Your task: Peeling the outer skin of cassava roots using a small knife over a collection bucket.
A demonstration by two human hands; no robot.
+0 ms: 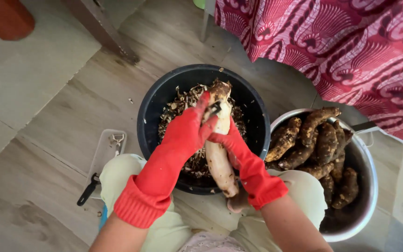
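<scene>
Both red-gloved hands, left point(185, 133) and right point(232, 144), have a closed grip on the half-peeled pale cassava root point(219, 154) over the black plastic bucket point(152, 107).

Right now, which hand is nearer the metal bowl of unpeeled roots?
Right. The right hand grips the peeled root just beside the metal bowl; the left hand is farther off, over the black bucket, holding a peeler.
</scene>
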